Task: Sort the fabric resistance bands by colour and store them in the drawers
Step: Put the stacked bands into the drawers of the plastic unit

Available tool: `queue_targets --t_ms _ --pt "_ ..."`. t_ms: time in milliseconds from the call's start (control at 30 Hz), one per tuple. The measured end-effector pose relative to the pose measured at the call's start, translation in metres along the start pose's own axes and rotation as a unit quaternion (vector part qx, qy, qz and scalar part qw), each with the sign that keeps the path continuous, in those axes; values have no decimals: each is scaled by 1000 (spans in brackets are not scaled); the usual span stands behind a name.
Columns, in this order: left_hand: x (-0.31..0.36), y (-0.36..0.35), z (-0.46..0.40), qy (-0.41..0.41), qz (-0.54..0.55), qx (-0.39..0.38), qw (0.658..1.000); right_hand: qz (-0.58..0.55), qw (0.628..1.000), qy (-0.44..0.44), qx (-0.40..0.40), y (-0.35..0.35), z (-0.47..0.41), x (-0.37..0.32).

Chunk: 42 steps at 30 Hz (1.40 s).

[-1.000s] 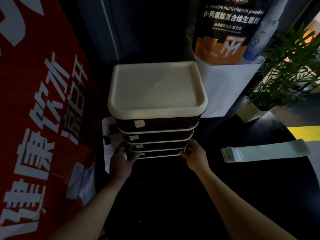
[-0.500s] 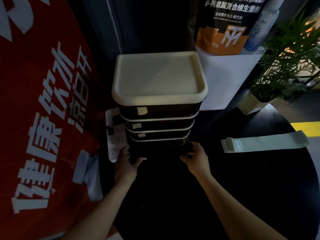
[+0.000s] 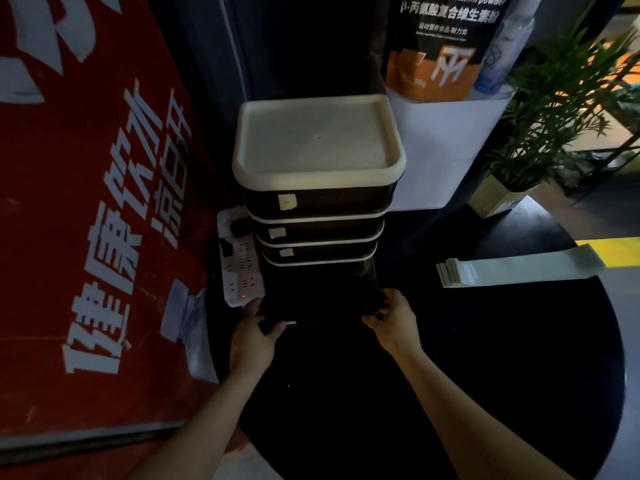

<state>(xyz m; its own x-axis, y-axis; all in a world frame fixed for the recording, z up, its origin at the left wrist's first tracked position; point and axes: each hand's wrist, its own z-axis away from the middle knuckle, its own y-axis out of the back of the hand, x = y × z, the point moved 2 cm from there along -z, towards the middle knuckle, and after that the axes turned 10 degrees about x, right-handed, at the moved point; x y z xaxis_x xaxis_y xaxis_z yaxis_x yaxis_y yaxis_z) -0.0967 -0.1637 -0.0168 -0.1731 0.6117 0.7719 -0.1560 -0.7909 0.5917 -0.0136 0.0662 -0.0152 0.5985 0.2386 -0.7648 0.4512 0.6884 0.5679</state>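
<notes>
The left hand (image 3: 254, 336) grips the near-left corner of the bottom drawer (image 3: 320, 296), fingers curled over its front edge, and the right hand (image 3: 393, 323) grips the near-right corner the same way. That drawer stands pulled out toward the near side of the dark round table (image 3: 502, 375), out from under the drawer unit (image 3: 318, 188), whose three upper drawers sit pushed in, each with a pale label at its left. The open drawer is so dark that its contents cannot be made out. A stack of pale green fabric resistance bands (image 3: 516, 270) lies flat on the table, well to the right of the unit. A white power strip (image 3: 240, 268) lies just left of the drawers, beside a red banner (image 3: 86, 202). A potted plant (image 3: 550, 116) stands at the far right.
</notes>
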Motion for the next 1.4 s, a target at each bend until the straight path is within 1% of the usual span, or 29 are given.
queue_targets --t_ms 133,200,467,667,833,967,1133,1300,1400 --pt "15 3 6 -61 -72 48 994 7 1000 3 6 6 3 1" --pt "26 0 8 -82 -76 44 993 9 1000 1 14 11 4 1" --pt "90 -56 32 -141 -69 -32 987 18 997 18 77 73 -12 14" --pt "141 -128 51 -140 -52 -107 983 37 995 21 90 137 -45 43" --pt "174 -195 59 -86 -50 -171 980 79 993 30 87 186 -84 71" --pt "187 -235 55 11 -16 -211 977 100 993 34 61 212 -118 92" --pt "188 -270 47 128 5 -178 976 137 987 69 47 224 -145 108" --pt "189 -295 43 165 -4 -97 982 176 978 108 39 226 -157 119" --pt "187 -300 36 205 14 -90 974 178 976 122 41 228 -160 122"
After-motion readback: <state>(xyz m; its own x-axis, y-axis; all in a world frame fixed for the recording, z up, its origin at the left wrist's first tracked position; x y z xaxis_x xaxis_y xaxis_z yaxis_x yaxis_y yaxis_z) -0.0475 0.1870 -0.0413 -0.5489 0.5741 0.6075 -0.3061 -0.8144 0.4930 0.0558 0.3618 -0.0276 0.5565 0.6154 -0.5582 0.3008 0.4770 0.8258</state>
